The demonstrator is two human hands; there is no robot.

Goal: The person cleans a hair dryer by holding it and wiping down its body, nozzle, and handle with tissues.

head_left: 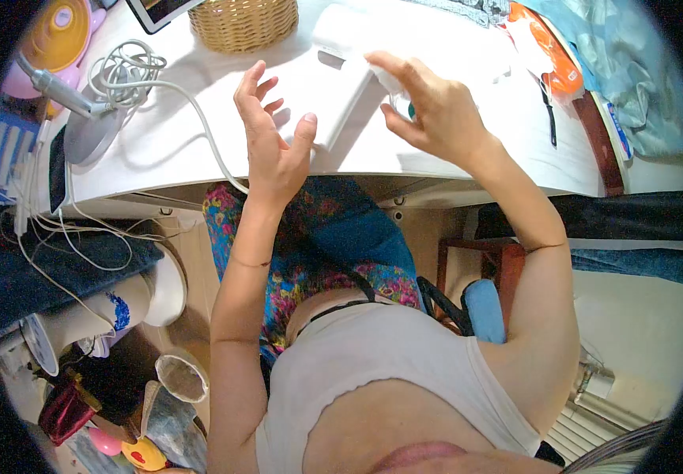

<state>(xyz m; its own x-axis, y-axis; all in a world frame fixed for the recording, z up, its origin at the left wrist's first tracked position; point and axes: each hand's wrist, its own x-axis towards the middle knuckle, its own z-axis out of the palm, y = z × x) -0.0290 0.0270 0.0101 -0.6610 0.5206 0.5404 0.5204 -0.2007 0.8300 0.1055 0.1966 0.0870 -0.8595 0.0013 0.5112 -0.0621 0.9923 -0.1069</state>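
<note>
My left hand (272,142) is raised over the front of the white table, palm turned inward, fingers apart and holding nothing. Just to its right lies a long white, box-like object (349,95), whose kind I cannot make out. On that object's right side is my right hand (440,110), with curved fingers and the thumb below. A small whitish thing (389,82) shows between index finger and thumb, and a bit of teal (411,111) beside the thumb. The hand hides most of both.
A wicker basket (244,24) stands at the back. To the left are a coiled white cable (132,75), a round grey stand (95,136) and a phone (58,170). At the right lie an orange item (556,67), a brown strap (599,142) and light-blue plastic (650,87).
</note>
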